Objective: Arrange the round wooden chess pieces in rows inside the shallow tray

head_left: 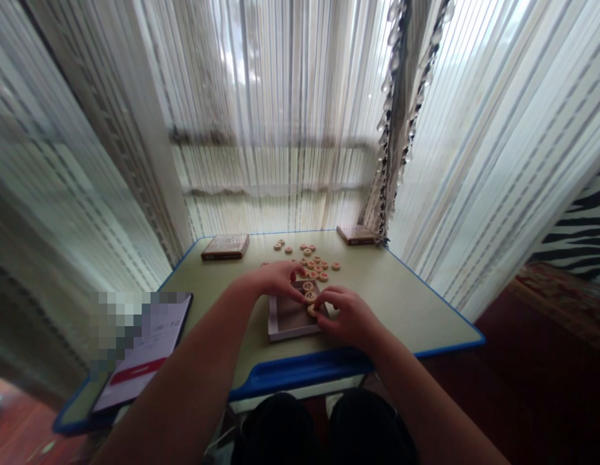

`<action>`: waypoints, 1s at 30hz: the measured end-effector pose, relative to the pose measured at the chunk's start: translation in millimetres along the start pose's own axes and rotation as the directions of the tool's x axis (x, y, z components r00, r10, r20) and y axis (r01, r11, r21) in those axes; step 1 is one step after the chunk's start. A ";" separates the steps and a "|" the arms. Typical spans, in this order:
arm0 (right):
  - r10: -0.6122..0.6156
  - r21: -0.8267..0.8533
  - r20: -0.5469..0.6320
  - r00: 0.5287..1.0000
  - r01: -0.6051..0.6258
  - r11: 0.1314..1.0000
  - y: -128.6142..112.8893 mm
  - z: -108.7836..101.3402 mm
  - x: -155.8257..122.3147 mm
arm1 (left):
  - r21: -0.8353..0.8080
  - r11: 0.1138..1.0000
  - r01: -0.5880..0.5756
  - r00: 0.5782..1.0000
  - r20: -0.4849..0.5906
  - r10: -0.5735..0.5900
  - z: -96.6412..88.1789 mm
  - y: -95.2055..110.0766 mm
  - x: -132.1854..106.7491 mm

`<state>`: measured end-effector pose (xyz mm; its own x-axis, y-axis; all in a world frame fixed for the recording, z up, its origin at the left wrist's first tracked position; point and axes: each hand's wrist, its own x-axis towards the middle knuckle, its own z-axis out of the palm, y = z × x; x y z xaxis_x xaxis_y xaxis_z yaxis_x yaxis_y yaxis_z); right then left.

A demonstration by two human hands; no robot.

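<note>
A shallow light-coloured box lies on the table in front of me, its inside brownish. Three round wooden Chinese chess pieces with dark markings form a row along the box's right side. My left hand reaches over the far-left edge, fingers curled and thumb against the row. Between the thumb and fingertips of my right hand is the nearest piece, partly covered. Just beyond the box, several loose pieces with red markings lie scattered, some hidden behind my left hand.
The pale table has a blue rim and a blue front trough. Flat brown boxes stand at the back left and back right. A clipboard with paper lies at left. String curtains hang behind.
</note>
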<state>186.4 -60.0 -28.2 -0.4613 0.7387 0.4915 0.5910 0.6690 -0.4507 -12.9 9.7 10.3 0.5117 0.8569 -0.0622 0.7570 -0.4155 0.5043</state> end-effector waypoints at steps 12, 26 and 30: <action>0.046 0.118 0.007 0.999 -0.046 0.992 3.4 3.0 2.0 | 0.012 1.000 0.001 1.000 0.007 -0.001 1.1 4.6 -0.3; 0.030 0.168 0.032 0.999 -0.035 0.985 6.2 1.0 4.2 | 0.055 0.998 -0.007 0.999 0.045 0.005 -0.7 4.9 -2.3; 0.015 0.179 0.033 0.999 -0.020 0.984 5.0 0.3 5.3 | 0.053 0.999 -0.007 0.999 0.046 0.004 -0.1 5.9 -2.3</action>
<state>186.7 -52.7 -28.1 -0.4742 0.7507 0.4600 0.4725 0.6578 -0.5866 -9.7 5.4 13.5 0.5330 0.8402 -0.0992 0.7739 -0.4368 0.4587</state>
